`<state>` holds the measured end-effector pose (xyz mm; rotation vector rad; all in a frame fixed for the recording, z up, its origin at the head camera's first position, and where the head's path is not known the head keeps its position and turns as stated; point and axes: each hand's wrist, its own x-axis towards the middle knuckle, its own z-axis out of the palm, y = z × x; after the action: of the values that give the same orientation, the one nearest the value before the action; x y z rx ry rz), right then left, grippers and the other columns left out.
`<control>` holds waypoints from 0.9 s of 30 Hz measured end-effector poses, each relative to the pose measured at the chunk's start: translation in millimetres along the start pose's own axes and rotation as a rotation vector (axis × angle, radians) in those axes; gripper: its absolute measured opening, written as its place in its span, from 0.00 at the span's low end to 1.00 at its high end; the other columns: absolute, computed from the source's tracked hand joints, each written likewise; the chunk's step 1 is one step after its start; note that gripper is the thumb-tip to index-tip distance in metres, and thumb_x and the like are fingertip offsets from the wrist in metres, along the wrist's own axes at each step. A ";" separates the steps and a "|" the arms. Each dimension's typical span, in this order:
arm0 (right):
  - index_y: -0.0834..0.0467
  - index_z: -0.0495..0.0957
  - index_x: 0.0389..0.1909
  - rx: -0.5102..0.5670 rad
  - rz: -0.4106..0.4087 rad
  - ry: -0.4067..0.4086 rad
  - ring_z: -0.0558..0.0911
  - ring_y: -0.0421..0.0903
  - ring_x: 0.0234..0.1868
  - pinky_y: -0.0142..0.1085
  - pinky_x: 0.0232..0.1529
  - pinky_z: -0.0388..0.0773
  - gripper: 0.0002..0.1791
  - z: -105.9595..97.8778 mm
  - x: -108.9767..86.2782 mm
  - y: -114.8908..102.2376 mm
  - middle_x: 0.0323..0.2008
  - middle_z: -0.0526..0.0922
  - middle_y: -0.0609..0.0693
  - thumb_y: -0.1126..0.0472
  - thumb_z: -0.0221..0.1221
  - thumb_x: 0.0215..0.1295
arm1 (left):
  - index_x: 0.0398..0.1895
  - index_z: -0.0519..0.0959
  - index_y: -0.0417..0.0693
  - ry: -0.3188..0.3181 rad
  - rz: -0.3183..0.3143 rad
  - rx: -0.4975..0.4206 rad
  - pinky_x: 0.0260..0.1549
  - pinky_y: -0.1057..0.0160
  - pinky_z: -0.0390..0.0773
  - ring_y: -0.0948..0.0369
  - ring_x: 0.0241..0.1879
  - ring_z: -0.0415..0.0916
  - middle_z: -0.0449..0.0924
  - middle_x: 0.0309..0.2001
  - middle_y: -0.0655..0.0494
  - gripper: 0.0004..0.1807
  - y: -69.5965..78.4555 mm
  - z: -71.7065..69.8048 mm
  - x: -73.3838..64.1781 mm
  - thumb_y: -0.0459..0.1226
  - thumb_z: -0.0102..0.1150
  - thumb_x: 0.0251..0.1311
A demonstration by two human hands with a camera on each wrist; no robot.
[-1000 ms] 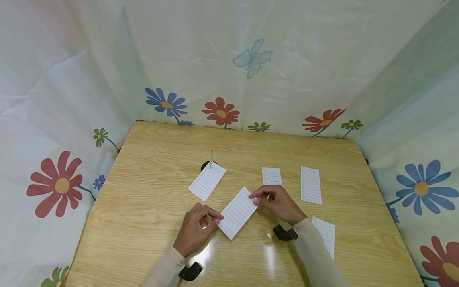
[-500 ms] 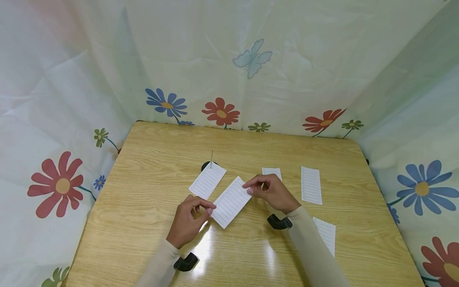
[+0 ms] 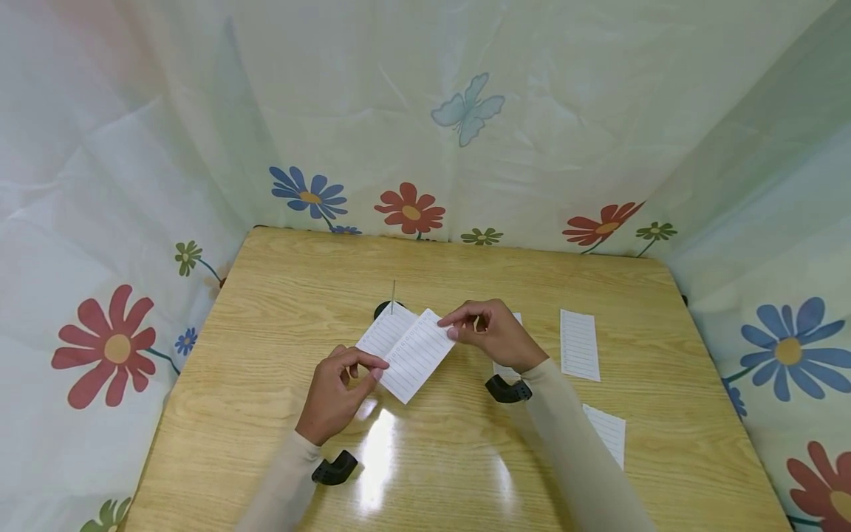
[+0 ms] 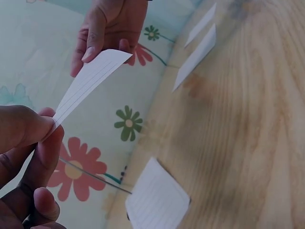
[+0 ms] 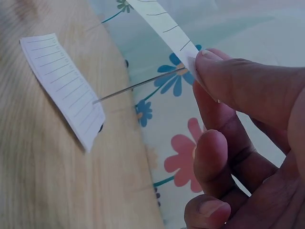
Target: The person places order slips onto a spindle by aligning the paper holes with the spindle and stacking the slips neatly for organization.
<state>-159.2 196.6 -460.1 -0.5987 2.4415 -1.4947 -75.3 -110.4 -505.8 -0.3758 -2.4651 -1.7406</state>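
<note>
Between both hands a lined paper slip [image 3: 419, 355] is held in the air, slightly bowed in the left wrist view. My left hand [image 3: 335, 391] pinches its left edge between thumb and fingers. At its upper right corner my right hand [image 3: 495, 336] pinches it the same way. Just behind is a bill spike [image 5: 138, 86], a thin upright metal rod on a round black base [image 3: 380, 309]. Lined paper [image 5: 62, 81] is pierced by the rod near one end and lies over the base. In the head view the held slip overlaps that spiked paper.
More lined slips lie on the wooden table [image 3: 266, 318]: one slip [image 3: 580, 345] at the right, another slip [image 3: 608, 432] partly under the right sleeve, and a third slip [image 3: 505, 372] mostly behind the right hand. A flowered curtain [image 3: 372, 111] surrounds the table.
Both hands have carried the held slip up and to the left, from the middle of the table to the spike. The spiked paper and the loose slips have stayed put.
</note>
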 end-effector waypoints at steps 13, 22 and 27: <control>0.48 0.92 0.47 -0.006 -0.046 0.006 0.73 0.52 0.31 0.35 0.34 0.68 0.09 -2.6 33.9 -19.0 0.36 0.87 0.50 0.63 0.68 0.72 | 0.42 0.91 0.61 0.033 -0.011 0.001 0.31 0.65 0.64 0.47 0.35 0.66 0.87 0.38 0.63 0.09 1.1 -18.9 18.6 0.34 0.70 0.68; 0.51 0.92 0.47 -0.002 -0.096 0.013 0.73 0.50 0.31 0.34 0.33 0.68 0.09 0.1 56.8 -20.6 0.35 0.88 0.50 0.64 0.67 0.72 | 0.41 0.92 0.56 0.060 -0.011 0.011 0.28 0.67 0.62 0.49 0.34 0.66 0.88 0.39 0.57 0.07 -4.9 -28.6 31.2 0.33 0.70 0.68; 0.52 0.92 0.48 0.004 -0.087 0.016 0.73 0.50 0.33 0.35 0.36 0.68 0.09 1.5 65.0 -22.8 0.35 0.88 0.52 0.64 0.68 0.71 | 0.43 0.92 0.55 0.065 -0.013 0.020 0.30 0.66 0.63 0.47 0.35 0.66 0.88 0.40 0.55 0.05 -6.9 -32.5 35.9 0.36 0.69 0.70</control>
<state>-211.5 157.1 -438.8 -0.7027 2.4533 -1.5425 -113.6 -137.9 -493.0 -0.2972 -2.4432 -1.7042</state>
